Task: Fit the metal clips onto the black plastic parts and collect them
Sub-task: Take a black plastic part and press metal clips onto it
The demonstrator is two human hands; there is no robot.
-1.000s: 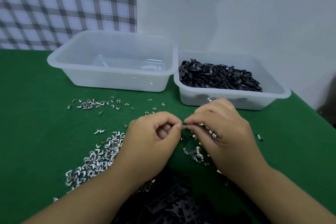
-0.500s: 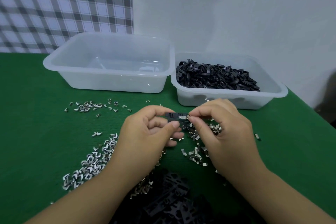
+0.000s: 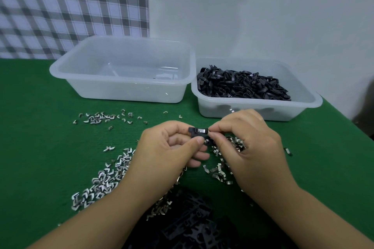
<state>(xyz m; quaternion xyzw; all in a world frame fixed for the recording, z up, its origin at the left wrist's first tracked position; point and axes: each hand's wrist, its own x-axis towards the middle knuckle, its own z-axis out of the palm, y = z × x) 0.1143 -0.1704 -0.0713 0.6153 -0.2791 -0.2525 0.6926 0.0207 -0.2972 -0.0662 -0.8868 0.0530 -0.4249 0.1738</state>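
Observation:
Between both hands sits a small black plastic part [image 3: 194, 131] with a shiny metal clip [image 3: 201, 131] on its right half. My left hand [image 3: 168, 151] pinches the part's left end between thumb and forefinger. My right hand [image 3: 244, 141] pinches the clipped right end with its fingertips. Loose metal clips [image 3: 107, 176] lie scattered on the green table, more under my right hand [image 3: 217, 172]. A pile of black plastic parts [image 3: 188, 226] lies at the near edge between my forearms.
Two translucent white tubs stand at the back: the left tub [image 3: 121, 91] is nearly empty, the right tub [image 3: 253, 109] holds a heap of black parts [image 3: 242, 86]. A row of clips [image 3: 101, 117] lies before the left tub. A white wall and checked cloth rise behind.
The hands were pressed together low over the clips. They have since risen slightly, and the black part with the clip on it now shows between the fingertips.

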